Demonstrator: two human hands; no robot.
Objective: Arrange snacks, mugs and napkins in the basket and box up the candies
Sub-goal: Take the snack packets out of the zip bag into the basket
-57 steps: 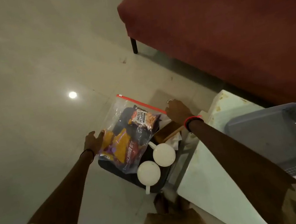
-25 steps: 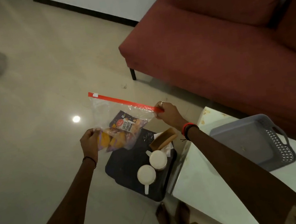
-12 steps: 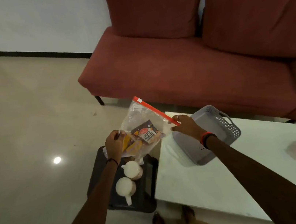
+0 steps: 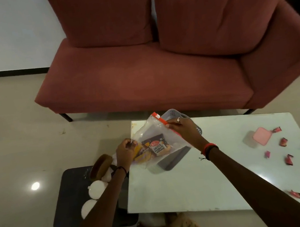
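Well, crinkled clear bag (image 4: 156, 138), perforated grey basket (image 4: 173, 113).

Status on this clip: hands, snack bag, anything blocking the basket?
Left hand grips snack bag at lower corner; right hand pinches its red zip edge. Bag held over grey basket. Nothing seen blocking; mugs on floor tray.

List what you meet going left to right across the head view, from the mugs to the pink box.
Mugs, left hand, snack bag, right hand, pink box.
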